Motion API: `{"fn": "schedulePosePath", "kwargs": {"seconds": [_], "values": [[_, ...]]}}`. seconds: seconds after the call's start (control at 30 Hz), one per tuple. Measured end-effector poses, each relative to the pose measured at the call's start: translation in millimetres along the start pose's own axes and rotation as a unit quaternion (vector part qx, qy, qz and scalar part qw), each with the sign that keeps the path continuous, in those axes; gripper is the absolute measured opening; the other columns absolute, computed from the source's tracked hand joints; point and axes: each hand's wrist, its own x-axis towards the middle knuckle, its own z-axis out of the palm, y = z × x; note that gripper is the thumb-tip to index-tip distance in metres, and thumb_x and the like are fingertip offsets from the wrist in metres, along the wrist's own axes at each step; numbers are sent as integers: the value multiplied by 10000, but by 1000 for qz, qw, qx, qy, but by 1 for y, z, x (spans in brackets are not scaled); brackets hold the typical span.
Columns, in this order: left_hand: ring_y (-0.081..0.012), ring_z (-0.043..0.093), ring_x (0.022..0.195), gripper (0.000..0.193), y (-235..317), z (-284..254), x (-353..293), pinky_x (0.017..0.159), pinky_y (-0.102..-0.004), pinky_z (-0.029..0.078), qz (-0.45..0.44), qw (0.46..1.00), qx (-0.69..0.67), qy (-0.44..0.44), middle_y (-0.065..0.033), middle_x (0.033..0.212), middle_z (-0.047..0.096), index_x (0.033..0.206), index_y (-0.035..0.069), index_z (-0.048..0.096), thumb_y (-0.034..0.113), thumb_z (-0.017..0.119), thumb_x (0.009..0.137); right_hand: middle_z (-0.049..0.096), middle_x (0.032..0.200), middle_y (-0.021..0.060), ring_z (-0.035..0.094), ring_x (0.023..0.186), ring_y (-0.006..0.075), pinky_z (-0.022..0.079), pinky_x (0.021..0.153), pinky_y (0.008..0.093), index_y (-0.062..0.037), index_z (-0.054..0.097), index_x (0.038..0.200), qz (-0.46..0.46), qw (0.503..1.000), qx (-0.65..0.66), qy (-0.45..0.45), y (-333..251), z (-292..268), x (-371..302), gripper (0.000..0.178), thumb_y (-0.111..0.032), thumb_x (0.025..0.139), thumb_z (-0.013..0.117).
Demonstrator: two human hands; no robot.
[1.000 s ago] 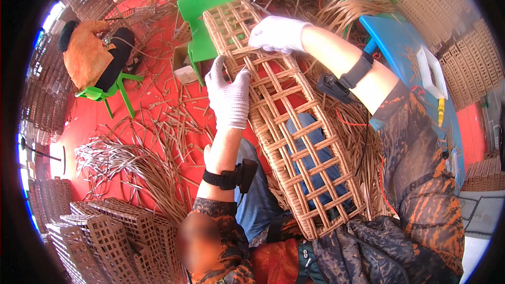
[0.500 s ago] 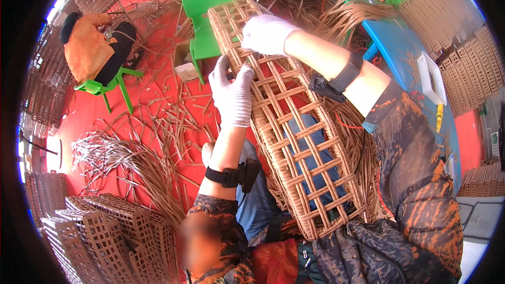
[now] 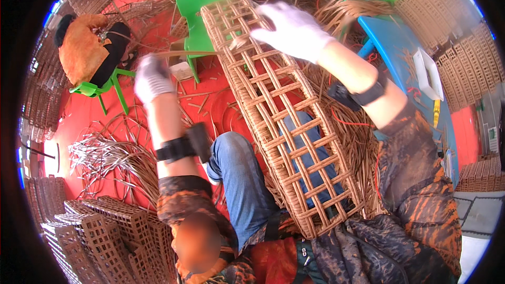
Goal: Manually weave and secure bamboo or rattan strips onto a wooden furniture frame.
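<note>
A long woven rattan basket frame (image 3: 286, 108) with an open grid lies across my lap, slanting up toward the far side. My left hand (image 3: 152, 79), in a whitish knit glove, is closed on a flat rattan strip (image 3: 192, 52). That strip stretches from the hand to the frame's upper part, where a short piece sticks up from the weave. My right hand (image 3: 294, 29), gloved in white and slightly blurred, hovers at the frame's upper right edge with thumb and fingers apart. Whether it touches the weave is hard to see.
Loose strips (image 3: 115, 152) lie heaped on the red floor at left. Stacked woven frames (image 3: 105, 231) stand lower left. A green chair (image 3: 192, 26) is just beyond the frame. Another person (image 3: 87, 52) sits at upper left. A blue table (image 3: 394, 58) is at right.
My left hand has left the frame's edge and swung out left, drawing the strip taut. My right hand has lifted off the weave, moved right and opened. The frame has shifted slightly left.
</note>
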Motion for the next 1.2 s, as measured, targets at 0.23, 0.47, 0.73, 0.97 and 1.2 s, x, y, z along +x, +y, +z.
{"fn": "schedulePosePath", "kwargs": {"seconds": [0.23,0.47,0.73,0.97,1.2], "values": [[-131,543,597,259,5,-119,57,483,-241,383,-29,981,-166,99,-28,675,574,750,96,563,276,564,935,629,1074,162,650,895,228,540,750,348,24,413,1317,220,857,409,-225,-3,11,-87,688,-437,853,627],[-158,549,857,479,-42,-21,-43,710,-279,459,-191,970,-8,-153,-53,1018,600,1127,66,589,464,620,863,620,840,40,599,668,113,514,589,231,-24,508,1196,180,716,660,-141,-35,39,-116,378,-275,920,567],[-135,596,676,247,-44,27,-57,543,-258,496,-92,979,156,-89,-44,854,645,968,90,664,317,650,872,582,679,22,541,557,86,423,480,234,-36,619,981,237,680,683,-119,-18,43,-127,344,-360,866,631],[-221,611,691,310,-27,-44,44,599,-352,506,-160,933,320,33,-90,887,650,980,88,657,375,643,865,627,724,223,628,697,330,483,647,404,97,565,895,187,766,612,-58,-70,84,-116,506,-407,854,592],[-202,639,719,277,16,-108,51,594,-339,530,-188,907,377,30,-41,867,677,970,110,633,346,490,955,588,670,282,608,655,435,486,623,474,95,418,1056,198,779,589,-89,-153,77,-142,478,-357,926,503]]}}
